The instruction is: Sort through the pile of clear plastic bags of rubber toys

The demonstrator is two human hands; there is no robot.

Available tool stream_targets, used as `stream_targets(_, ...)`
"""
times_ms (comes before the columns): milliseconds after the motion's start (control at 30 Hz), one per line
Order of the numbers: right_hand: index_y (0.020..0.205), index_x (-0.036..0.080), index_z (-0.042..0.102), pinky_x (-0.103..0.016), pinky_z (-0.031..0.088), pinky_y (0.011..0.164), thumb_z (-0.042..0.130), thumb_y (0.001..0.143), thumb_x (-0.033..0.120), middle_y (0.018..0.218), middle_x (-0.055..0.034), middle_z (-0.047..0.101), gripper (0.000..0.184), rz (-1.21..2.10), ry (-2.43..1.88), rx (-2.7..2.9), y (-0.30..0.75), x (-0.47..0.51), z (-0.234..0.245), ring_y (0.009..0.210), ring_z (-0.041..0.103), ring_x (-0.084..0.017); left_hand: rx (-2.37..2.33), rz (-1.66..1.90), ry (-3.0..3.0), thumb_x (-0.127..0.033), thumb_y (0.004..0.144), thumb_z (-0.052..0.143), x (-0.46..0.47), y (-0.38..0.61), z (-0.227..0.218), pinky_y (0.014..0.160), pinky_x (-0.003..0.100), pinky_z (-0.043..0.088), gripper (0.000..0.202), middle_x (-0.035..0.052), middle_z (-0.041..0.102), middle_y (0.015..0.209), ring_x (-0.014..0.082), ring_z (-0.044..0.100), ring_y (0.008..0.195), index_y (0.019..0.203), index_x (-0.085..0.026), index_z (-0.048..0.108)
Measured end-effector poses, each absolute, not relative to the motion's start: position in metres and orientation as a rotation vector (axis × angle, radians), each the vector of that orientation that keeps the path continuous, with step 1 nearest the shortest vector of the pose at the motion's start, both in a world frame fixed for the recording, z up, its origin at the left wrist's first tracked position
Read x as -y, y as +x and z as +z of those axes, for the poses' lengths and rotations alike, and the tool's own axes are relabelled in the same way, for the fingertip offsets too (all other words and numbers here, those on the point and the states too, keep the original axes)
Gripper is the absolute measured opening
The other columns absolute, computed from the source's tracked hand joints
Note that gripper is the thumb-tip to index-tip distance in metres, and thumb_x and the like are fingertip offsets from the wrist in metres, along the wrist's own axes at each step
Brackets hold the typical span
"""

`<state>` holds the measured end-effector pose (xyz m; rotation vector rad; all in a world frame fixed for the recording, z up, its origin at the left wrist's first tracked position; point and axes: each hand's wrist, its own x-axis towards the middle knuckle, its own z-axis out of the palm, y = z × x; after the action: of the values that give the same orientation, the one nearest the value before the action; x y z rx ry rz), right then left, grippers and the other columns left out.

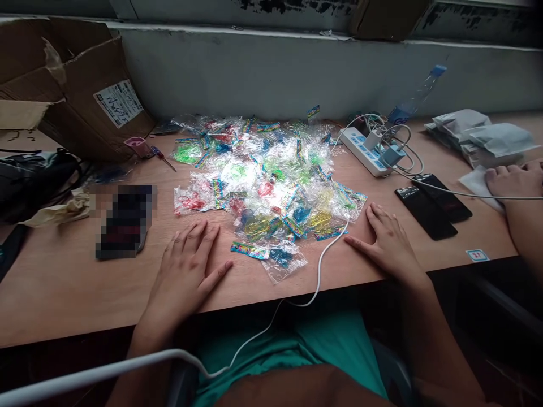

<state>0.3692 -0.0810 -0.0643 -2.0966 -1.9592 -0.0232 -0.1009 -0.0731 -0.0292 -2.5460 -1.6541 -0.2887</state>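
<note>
Green shirt below the table front edge | white cable crossing that edge | left hand flat, fingers spread, holding nothing | right hand flat, fingers spread, empty, just beside the cable | heap of plastic packets mid-table, one packet lying between the hands

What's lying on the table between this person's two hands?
In the head camera view, a clear plastic packet holding something blue and a white cable lie between the left hand and the right hand, beside a heap of similar packets.
</note>
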Motion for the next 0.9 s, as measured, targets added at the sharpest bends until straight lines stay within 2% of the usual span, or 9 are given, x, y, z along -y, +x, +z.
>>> stream_targets(367, 0.164, 0.005, 0.035, -0.058, 0.024, 0.133, 0.045, 0.093, 0.081, 0.170, -0.0227, 0.038, 0.105, -0.091, -2.084, 1.987, 0.3708, 0.0814, -0.0702, 0.158, 0.035, -0.041, 1.653, -0.280, -2.521, -0.070, 0.106, 0.028, 0.0753, -0.0993, -0.0288, 0.131, 0.056, 0.024, 0.078, 0.0156, 0.039, 0.167, 0.0370, 0.035, 0.155, 0.163, -0.018, 0.037)
stream_targets(633, 0.164, 0.005, 0.034, -0.059, 0.025, 0.132, 0.044, 0.094, 0.080, 0.169, -0.0232, 0.040, 0.103, -0.106, -2.089, 1.997, 0.3720, 0.0825, -0.0730, 0.158, 0.036, -0.042, 1.658, -0.275, -2.537, -0.067, 0.106, 0.034, 0.0770, -0.0984, -0.0270, 0.129, 0.057, 0.029, 0.075, 0.0174, 0.041, 0.166, 0.0369, 0.037, 0.154, 0.161, -0.016, 0.040)
stream_targets(900, 0.163, 0.006, 0.036, -0.059, 0.027, 0.131, 0.042, 0.093, 0.080, 0.168, -0.0233, 0.041, 0.102, -0.129, -2.081, 2.002, 0.3710, 0.0810, -0.0738, 0.157, 0.037, -0.041, 1.654, -0.301, -2.525, -0.066, 0.106, 0.037, 0.0780, -0.0997, -0.0284, 0.130, 0.058, 0.028, 0.073, 0.0162, 0.042, 0.166, 0.0362, 0.038, 0.154, 0.162, -0.019, 0.039)
